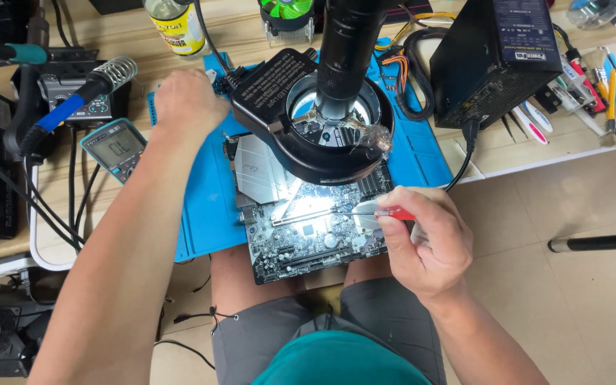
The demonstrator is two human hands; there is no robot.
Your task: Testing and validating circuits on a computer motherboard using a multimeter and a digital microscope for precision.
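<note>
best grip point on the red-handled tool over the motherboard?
Probably the red handle, from the right: the right hand already pinches it there. The thin metal shaft points left over the motherboard, under the ring light, leaving little room on that side.

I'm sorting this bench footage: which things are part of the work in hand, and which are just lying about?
In use:
right hand
red-handled screwdriver
circuit board
ring light
left hand
blue mat

Lying about:
multimeter
soldering iron
black power supply box
bottle
</note>
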